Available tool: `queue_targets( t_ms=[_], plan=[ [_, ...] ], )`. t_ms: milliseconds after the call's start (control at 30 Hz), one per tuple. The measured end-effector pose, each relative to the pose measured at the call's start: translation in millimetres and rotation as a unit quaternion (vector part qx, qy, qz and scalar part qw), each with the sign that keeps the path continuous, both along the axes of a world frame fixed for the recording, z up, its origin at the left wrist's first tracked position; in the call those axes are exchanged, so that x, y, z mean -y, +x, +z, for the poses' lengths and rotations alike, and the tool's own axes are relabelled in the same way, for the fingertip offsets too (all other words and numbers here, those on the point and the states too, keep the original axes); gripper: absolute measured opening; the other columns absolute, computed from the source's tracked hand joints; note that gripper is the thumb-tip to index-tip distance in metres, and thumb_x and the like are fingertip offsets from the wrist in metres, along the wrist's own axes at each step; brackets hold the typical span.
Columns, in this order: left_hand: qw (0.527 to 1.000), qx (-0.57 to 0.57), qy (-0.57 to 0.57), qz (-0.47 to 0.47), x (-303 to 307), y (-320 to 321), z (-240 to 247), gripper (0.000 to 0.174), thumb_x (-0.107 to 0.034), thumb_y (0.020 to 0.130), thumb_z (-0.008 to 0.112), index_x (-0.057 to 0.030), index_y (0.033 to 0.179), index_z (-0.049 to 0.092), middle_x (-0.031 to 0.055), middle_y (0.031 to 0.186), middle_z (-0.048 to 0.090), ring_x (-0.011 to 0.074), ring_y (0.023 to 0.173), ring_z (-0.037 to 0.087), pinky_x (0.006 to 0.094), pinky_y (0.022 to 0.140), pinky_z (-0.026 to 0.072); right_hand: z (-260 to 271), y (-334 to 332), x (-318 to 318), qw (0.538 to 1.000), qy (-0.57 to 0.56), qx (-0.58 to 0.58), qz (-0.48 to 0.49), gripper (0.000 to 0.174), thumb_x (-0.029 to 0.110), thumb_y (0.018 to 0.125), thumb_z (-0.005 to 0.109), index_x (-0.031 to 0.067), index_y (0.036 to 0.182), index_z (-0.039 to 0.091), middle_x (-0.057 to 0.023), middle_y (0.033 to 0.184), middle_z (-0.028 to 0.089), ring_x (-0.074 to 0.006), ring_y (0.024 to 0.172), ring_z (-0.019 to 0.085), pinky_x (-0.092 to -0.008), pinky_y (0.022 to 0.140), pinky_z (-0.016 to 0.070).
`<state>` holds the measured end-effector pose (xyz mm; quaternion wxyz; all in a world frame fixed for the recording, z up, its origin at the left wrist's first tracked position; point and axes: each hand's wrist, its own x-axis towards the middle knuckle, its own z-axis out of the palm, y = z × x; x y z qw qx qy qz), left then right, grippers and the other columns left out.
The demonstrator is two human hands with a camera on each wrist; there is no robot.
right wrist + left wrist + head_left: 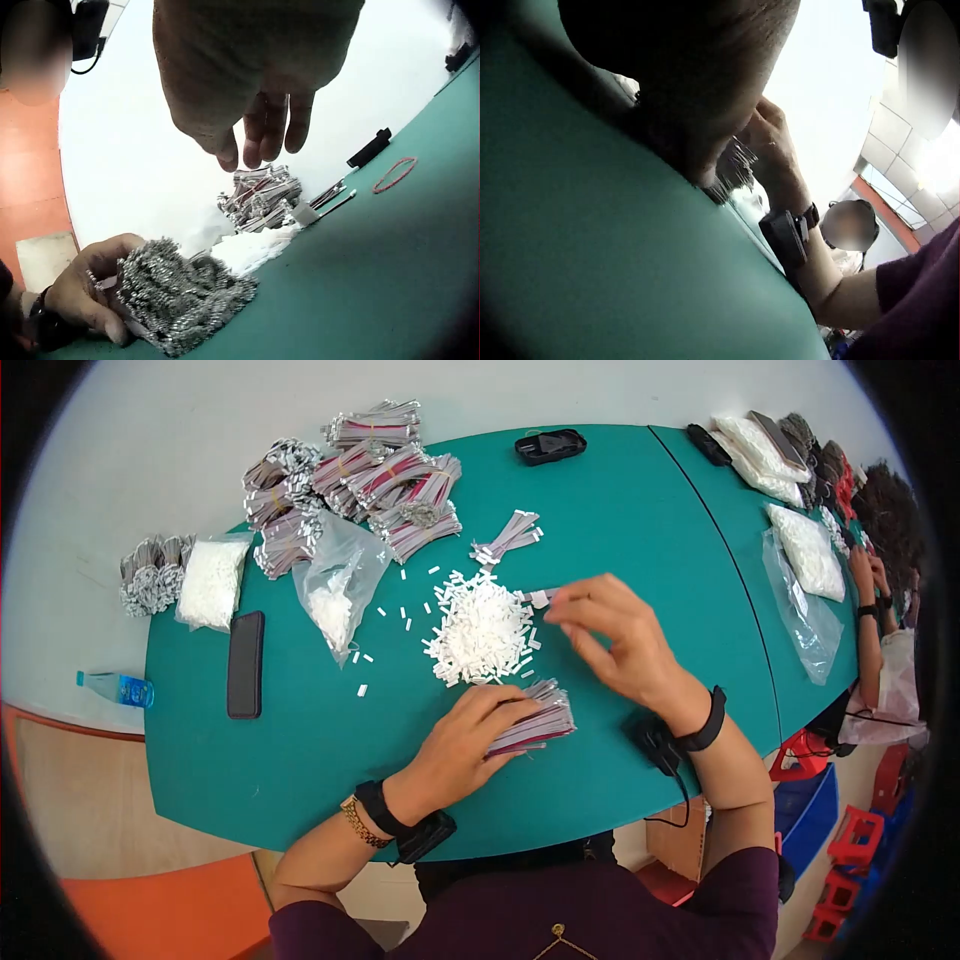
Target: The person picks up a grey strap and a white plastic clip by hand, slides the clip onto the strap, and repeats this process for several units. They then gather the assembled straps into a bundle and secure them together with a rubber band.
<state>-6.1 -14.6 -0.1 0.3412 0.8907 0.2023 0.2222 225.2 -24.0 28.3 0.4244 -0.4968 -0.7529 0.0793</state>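
Observation:
My left hand (450, 748) grips a thick bundle of thin grey and pink strips (545, 720) low over the green table. The right wrist view shows the bundle's silvery, densely packed ends (180, 300) facing out, with the left thumb along one side. Above and to the right, my right hand (630, 645) is raised, its fingers (255, 139) loosely extended with nothing seen between them. Near its fingertips a strip with a white end piece (540, 598) lies beside a heap of small white pieces (480, 632).
More strip bundles (370, 485) are piled at the back left, near an opened plastic bag (340, 570) and a full bag (212, 582). A few loose strips (508, 540) lie behind the heap. A phone (245, 665) is at left; another person's arm (868, 630) shows far right.

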Motion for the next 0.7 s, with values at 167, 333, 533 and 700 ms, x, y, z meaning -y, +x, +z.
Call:
queue_targets(
  t_ms=[167,333,533,700],
  plan=[
    [1.000,-0.007,0.006,-0.023,8,22,-6,0.057,-0.002,0.067,0.070,-0.0062,0.121,0.051,0.0122,0.117,0.046,0.0318,0.108,0.046,0.0391,0.093,0.0407,2,-6,3,0.999,-0.012,0.020,0.045,0.015,-0.001,0.074,0.065,0.0025,0.088,0.063,-0.0106,0.091,0.061,-0.0279,0.083,0.057,-0.0349,0.071,0.0473],
    [0.999,-0.030,0.032,-0.015,5,40,-9,0.062,-0.003,0.068,0.070,-0.0049,0.125,0.045,0.0146,0.118,0.044,0.0336,0.110,0.043,0.0393,0.094,0.0388,5,1,3,1.000,-0.004,-0.002,-0.017,0.012,-0.001,0.075,0.065,0.0019,0.086,0.063,-0.0106,0.089,0.061,-0.0276,0.081,0.057,-0.0351,0.070,0.0468],
    [0.998,-0.020,0.049,0.034,-3,41,-1,0.072,-0.013,0.065,0.076,-0.0020,0.126,0.041,0.0160,0.120,0.044,0.0353,0.112,0.041,0.0430,0.097,0.0353,9,5,9,0.998,-0.043,-0.007,0.036,0.012,0.000,0.074,0.066,0.0017,0.086,0.064,-0.0096,0.086,0.061,-0.0276,0.081,0.056,-0.0360,0.070,0.0460],
    [0.996,-0.037,0.077,0.039,-1,28,12,0.078,-0.022,0.059,0.081,-0.0029,0.125,0.042,0.0150,0.121,0.044,0.0343,0.112,0.041,0.0438,0.097,0.0338,16,5,16,0.985,-0.132,-0.031,0.104,0.012,0.002,0.072,0.068,0.0029,0.084,0.064,-0.0091,0.082,0.061,-0.0279,0.080,0.055,-0.0364,0.070,0.0449]
  ],
)
